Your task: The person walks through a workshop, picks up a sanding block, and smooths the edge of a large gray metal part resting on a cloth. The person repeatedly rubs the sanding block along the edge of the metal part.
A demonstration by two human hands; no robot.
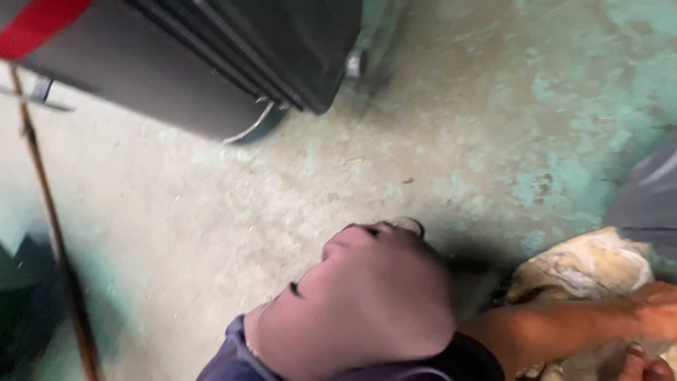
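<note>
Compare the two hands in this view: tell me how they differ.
The left hand fills the middle of the view, curled into a fist over the floor; the right hand sits at the lower right edge, mostly cut off. The left touches nothing I can make out; the right lies against a pale crumpled bundle. Both are bare and blurred.

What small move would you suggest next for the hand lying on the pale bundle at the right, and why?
Probably draw the pale bundle slightly left, onto the bare concrete floor. The right hand already lies on it, but both sit at the picture's edge and are partly cut off. The left hand is clenched beside it; whether it holds anything is hidden.
</note>
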